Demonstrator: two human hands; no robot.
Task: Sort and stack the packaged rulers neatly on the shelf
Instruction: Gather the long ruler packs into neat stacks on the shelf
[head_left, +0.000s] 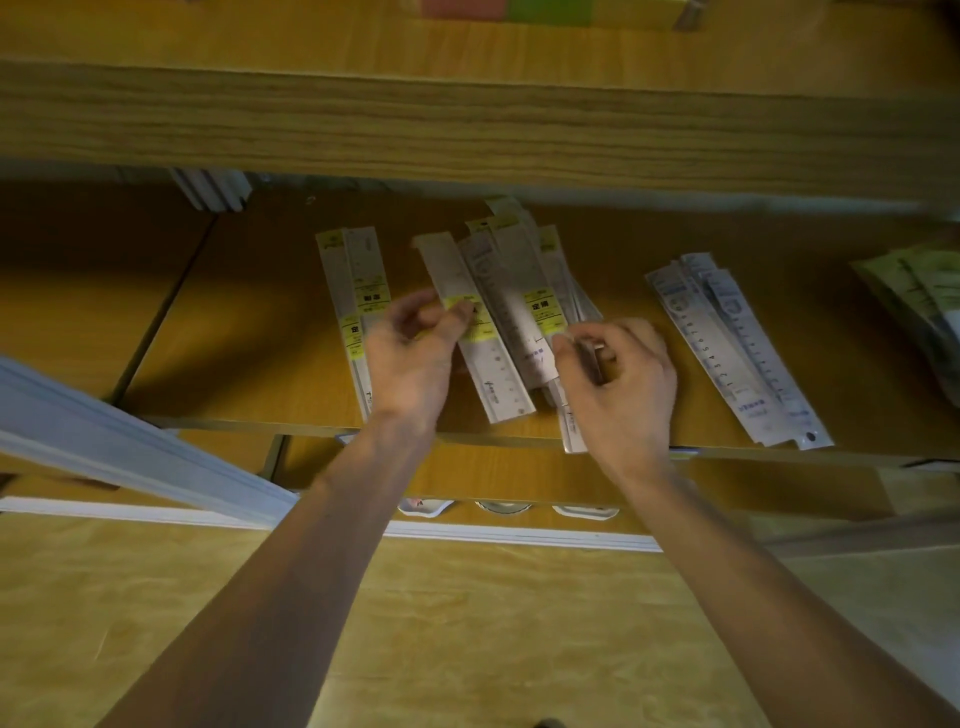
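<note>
Several packaged rulers lie on the wooden shelf (249, 343). A neat pair with yellow labels (353, 280) lies at the left. One yellow-labelled ruler (493, 374) lies slanted in the middle, and my left hand (410, 358) pinches it at the label between thumb and curled fingers. Right of it is a loose fanned pile of rulers (519, 270). My right hand (623, 379) curls round the near ends of rulers in that pile. A separate pile of blue-printed rulers (737, 353) lies further right, untouched.
The upper shelf board (467, 130) overhangs the back of the rulers. Greenish packets (919, 291) sit at the far right and white flat items (213, 192) at the back left. A white strip (130, 447) crosses the lower left. A lower shelf edge (467, 535) runs below.
</note>
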